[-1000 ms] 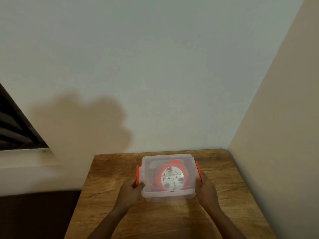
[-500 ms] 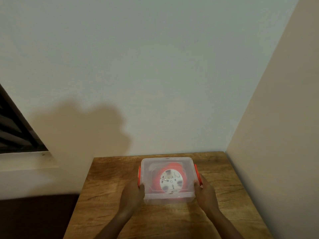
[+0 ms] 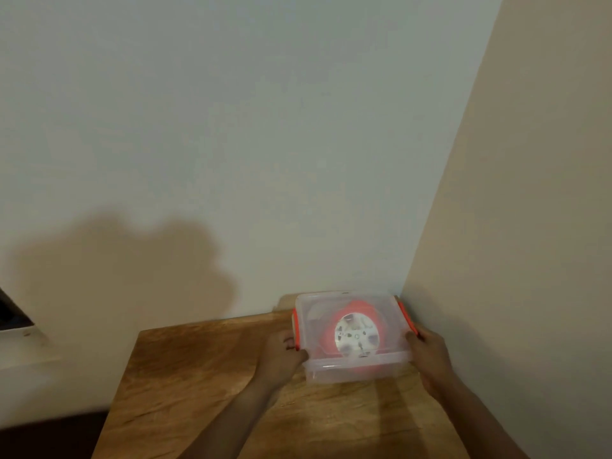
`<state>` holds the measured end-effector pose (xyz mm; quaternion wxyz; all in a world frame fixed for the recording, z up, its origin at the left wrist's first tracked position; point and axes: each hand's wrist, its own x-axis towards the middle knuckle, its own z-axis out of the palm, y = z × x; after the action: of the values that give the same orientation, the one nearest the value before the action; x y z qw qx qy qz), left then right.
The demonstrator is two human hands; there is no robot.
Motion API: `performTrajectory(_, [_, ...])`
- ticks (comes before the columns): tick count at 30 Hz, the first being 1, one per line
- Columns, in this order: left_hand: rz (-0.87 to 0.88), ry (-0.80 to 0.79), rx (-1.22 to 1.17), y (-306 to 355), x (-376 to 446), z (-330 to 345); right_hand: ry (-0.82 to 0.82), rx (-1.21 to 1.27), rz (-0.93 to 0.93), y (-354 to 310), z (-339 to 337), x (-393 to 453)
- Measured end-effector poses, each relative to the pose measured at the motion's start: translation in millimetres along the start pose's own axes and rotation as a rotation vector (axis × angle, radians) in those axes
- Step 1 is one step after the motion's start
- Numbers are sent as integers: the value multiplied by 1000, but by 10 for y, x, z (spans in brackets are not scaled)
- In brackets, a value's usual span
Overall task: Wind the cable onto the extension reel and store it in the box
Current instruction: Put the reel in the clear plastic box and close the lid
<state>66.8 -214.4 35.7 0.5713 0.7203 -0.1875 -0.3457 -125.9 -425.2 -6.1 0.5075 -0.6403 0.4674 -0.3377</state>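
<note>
A clear plastic box (image 3: 331, 372) with a closed lid and orange side latches (image 3: 408, 318) is at the back right corner of the wooden table (image 3: 198, 369). Inside it, seen through the lid, lies the red extension reel (image 3: 357, 332) with its white socket face up. My left hand (image 3: 281, 357) grips the box's left side below the latch. My right hand (image 3: 430, 354) grips its right side. The cable itself cannot be made out through the plastic.
A white wall stands right behind the box and a beige wall (image 3: 513, 260) runs along the table's right edge, close to my right hand. A dark window opening (image 3: 10, 313) is at the far left. My shadow falls on the back wall.
Both hands have carried the box toward the back right corner of the table, up against the walls. The view has shifted left, so the table sits further right in the frame.
</note>
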Motion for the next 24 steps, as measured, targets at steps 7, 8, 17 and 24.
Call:
performTrajectory(7, [9, -92, 67, 188, 491, 508, -25, -237, -50, 26, -419, 683])
performTrajectory(8, [14, -88, 89, 189, 551, 561, -31, -248, -47, 62, -436, 756])
performTrajectory(17, [-1, -97, 263, -5, 897, 917, -30, -298, -39, 232, -413, 1047])
performTrajectory(24, [13, -96, 321, -113, 1011, 1038, 34, -360, -88, 336, -390, 1173])
